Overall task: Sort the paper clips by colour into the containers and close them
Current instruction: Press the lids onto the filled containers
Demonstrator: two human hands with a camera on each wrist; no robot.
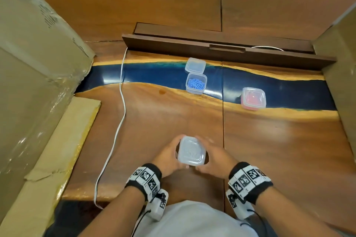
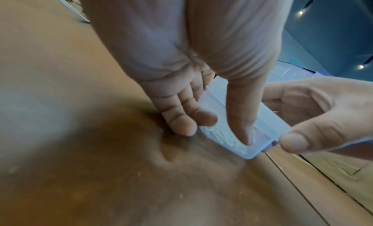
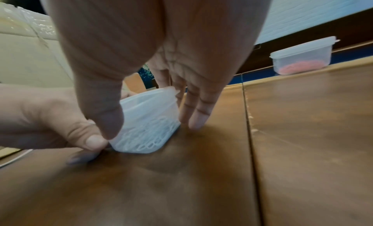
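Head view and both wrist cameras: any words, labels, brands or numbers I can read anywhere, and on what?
No text can be read in any view.
Cardboard box at the left: dark printed lines on its side, too blurred to read.
Wrist bands: square black-and-white coded markers only, no letters or digits.
Containers, including the one of white clips between both hands: no label visible.

White cable (image 1: 121, 102) across wooden table (image 1: 269, 140), cardboard boxes (image 1: 34, 63) at left.
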